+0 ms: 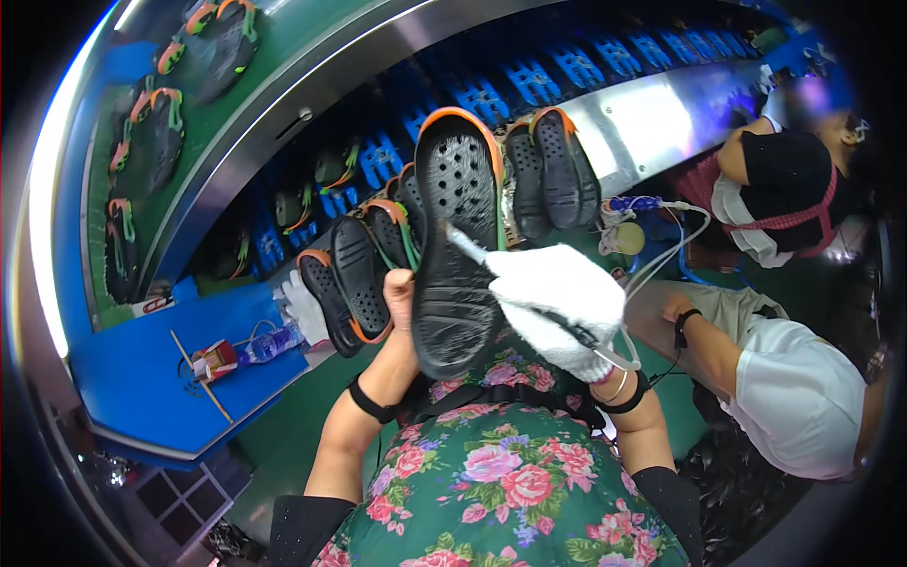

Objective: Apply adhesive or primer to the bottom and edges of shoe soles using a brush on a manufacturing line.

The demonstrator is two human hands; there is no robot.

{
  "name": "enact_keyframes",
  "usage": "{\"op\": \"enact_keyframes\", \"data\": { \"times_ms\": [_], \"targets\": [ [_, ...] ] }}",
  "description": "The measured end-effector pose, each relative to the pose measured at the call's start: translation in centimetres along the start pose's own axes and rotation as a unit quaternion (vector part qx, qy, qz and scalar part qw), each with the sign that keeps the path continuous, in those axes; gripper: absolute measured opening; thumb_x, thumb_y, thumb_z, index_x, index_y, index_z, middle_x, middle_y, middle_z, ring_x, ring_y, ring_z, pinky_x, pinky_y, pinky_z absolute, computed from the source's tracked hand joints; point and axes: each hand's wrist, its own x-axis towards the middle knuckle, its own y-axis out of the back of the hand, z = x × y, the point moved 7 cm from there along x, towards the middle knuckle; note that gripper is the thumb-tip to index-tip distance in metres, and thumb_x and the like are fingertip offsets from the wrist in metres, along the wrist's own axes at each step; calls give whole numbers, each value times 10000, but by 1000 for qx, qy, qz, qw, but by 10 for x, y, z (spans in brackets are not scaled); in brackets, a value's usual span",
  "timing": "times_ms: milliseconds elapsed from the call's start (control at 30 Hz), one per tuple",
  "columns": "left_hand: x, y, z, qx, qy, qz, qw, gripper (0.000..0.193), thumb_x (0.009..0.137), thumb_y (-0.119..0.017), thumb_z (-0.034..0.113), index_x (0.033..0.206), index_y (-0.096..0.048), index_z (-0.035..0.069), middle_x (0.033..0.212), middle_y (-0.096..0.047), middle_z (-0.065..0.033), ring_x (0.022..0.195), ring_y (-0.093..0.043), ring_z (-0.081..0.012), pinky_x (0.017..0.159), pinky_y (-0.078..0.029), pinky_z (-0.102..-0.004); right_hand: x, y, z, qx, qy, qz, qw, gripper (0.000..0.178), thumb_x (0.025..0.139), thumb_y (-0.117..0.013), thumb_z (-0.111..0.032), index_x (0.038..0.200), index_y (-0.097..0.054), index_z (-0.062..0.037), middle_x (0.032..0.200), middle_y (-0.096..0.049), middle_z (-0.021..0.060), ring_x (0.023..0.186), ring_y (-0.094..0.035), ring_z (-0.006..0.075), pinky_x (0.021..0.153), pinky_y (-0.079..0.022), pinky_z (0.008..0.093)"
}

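Looking down through the head camera, I have the green flowered apron nearest me, with both forearms reaching up past it. My bare left hand is closed on the left edge of a black shoe sole, its thumb against the side; its other fingers are hidden, so I cannot tell how they sit behind. The sole stands toe-up in front of me, orange-rimmed around the perforated forefoot, streaked with shine. My gloved right hand is curled snugly around a slim pale brush, its tip at the sole's narrow middle. I judge the step in hand to be brushing a wet coat over this face; the next stroke seems to call for a steady left grip and light strokes toward any dull patches. A pale tube loops near the right wrist. Just beyond, one pair of soles lies to the left, another pair to the right. Farther off I see a blue table holding a bottle, two co-workers at right, and a row of blue holders behind everything.
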Motion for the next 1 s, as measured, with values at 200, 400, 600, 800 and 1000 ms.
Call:
{"op": "enact_keyframes", "data": {
  "times_ms": [200, 400, 600, 800, 1000],
  "targets": [
    [27, -28, -28, 20, -1, 138, 990, 884, 933, -477, 759, 1555, -407, 135, 1556, -468, -149, 1391, -508, -344, 1175, -399, -553, 29, 2, -12, -53, 53, -18, 997, 264, 731, -772, 29, 986, -786, -37, 1037, -775, 137, 942, -742, 285, 821, -581, 369],
    [24, -33, -37, 11, 20, 121, 992, 783, 1012, -438, 658, 1567, -376, 110, 1542, -480, -174, 1371, -529, -349, 1162, -417, -552, 43, -2, -8, -113, 93, -38, 988, 313, 803, -728, -16, 1112, -762, -48, 1169, -746, 138, 1079, -715, 303, 915, -559, 403],
    [20, -27, -37, -38, 19, 76, 996, 686, 1054, -417, 577, 1558, -390, 112, 1523, -502, -166, 1372, -530, -330, 1150, -437, -526, 29, -20, -14, -60, 70, -105, 990, 327, 793, -749, -1, 1111, -764, -73, 1172, -751, 120, 1062, -722, 280, 889, -571, 376],
    [17, -16, -25, 77, -11, 157, 985, 706, 1052, -416, 587, 1526, -427, 64, 1485, -541, -165, 1331, -570, -314, 1129, -467, -491, 30, -6, -9, -107, 54, -48, 992, 332, 754, -774, 35, 1074, -768, -55, 1112, -760, 146, 1019, -734, 301, 854, -575, 372],
    [17, -14, -23, 64, 7, 145, 987, 763, 1030, -388, 660, 1501, -462, 65, 1441, -578, -169, 1287, -604, -312, 1112, -479, -489, 18, -11, 8, 61, 11, -28, 998, 251, 763, -778, 35, 996, -783, -60, 1069, -768, 149, 980, -738, 291, 844, -578, 370]
  ]
}}
